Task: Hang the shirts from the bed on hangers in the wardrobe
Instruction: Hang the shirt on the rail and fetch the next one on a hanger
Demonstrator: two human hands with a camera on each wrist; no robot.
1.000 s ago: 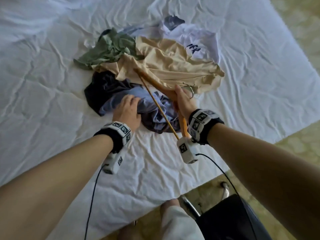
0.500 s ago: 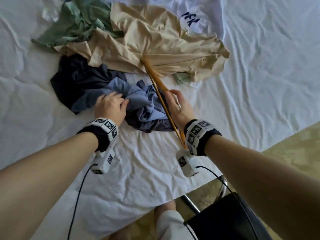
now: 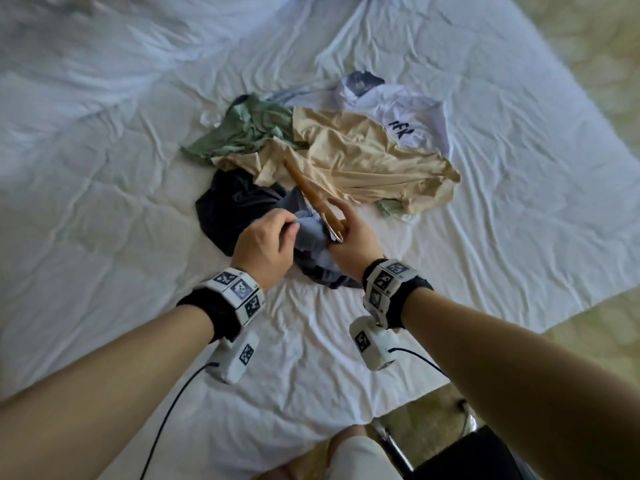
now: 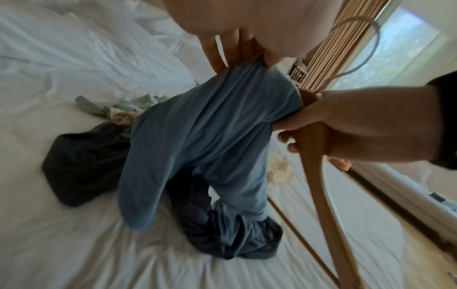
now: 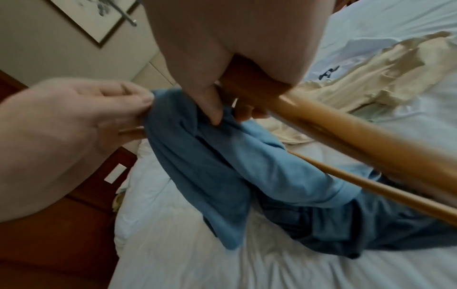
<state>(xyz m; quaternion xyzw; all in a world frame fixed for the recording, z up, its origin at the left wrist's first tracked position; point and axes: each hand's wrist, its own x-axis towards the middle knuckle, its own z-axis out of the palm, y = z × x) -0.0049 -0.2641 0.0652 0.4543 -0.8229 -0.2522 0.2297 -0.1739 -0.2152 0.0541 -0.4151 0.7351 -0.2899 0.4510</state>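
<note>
Blue shirt (image 3: 310, 233) hangs lifted off the bed (image 3: 104, 202), its top edge pinched between the left hand (image 3: 265, 242) and the right hand (image 3: 351, 244), its length trailing down from the grip to the sheet. Right hand also curls around the wooden hanger (image 3: 313, 195), whose long axis runs away from the grip toward the beige shirt (image 3: 363, 161); its metal hook points back past the wrist.

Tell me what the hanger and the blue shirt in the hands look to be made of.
Hanger: looks like wood, light tan with a smooth, slightly glossy finish; its hook looks like bent metal wire.
Blue shirt: soft matte fabric, probably a cotton knit, since it drapes and bunches in loose folds where the left hand pinches it.
</note>
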